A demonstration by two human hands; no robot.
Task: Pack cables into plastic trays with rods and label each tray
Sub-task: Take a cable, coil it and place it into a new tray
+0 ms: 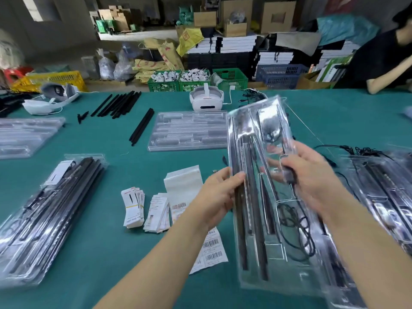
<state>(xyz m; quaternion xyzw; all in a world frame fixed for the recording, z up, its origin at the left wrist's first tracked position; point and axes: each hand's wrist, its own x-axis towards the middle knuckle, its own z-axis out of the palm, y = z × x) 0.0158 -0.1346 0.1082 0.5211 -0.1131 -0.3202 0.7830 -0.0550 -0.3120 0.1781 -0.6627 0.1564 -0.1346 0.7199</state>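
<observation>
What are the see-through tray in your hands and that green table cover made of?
The tray looks like thin clear moulded plastic: glossy glare, and the rods show through. The table cover seems a matte teal cloth or felt: no shine, though the weave is not visible.

Motion blur smeared the right hand [312, 175] and the upper end of the clear tray [263, 121] it held, the stack of trays [383, 192] at the right ran off the frame edge, and the print on the labels [133, 206] was too small to read.
</observation>
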